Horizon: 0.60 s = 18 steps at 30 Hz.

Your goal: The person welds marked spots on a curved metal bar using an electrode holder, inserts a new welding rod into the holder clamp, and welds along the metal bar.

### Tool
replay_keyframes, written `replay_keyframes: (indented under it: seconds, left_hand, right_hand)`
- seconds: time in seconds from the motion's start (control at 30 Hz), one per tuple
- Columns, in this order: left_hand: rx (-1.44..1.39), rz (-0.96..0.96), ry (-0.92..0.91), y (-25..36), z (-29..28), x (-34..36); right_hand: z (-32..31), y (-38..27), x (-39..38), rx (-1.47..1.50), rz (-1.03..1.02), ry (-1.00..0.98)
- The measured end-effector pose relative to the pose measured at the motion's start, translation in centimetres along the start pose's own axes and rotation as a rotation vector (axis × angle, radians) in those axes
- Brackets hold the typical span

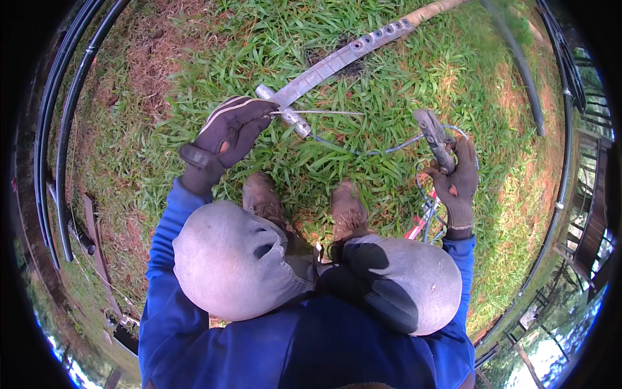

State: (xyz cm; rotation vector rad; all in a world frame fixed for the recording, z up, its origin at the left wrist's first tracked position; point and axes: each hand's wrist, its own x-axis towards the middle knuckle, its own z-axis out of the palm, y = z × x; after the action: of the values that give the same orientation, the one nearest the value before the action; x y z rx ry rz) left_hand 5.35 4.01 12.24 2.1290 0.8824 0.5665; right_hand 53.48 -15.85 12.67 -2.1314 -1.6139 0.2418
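Note:
My gloved left hand (230, 133) pinches a thin metal rod (330, 112) that reaches rightward over a short metal cross tube (300, 126). The tube lies on the grass at the near end of a long metal bar (314, 72), which has a row of holes and a wooden pole at its far end. In my gloved right hand (453, 175) is a worn grey metal hand tool (433, 133), held upright. A thin blue cord (392, 148) runs from near the tube to loops by that hand, with a red item (414, 230) partly visible below.
My two boots (346, 207) stand in the grass below the tube. Black hoses or pipes (65, 162) curve along the left, and more (526, 84) lie at the right. A rusty flat strip (94, 240) lies at left. Dark structures (586, 214) show at the right rim.

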Motion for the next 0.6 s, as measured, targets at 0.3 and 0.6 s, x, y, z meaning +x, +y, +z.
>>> replay_keyframes:
  seconds: [0.3,0.6]
  left_hand:
    - [-0.069,0.144,0.045,0.3,1.0,1.9]
    - [-0.062,0.192,-0.005,0.3,1.2,2.2]
  right_hand:
    - [-0.8,-4.8,-1.0,-0.021,-0.164,0.001]
    - [-1.4,-7.7,-0.7,-0.01,-0.15,-0.041]
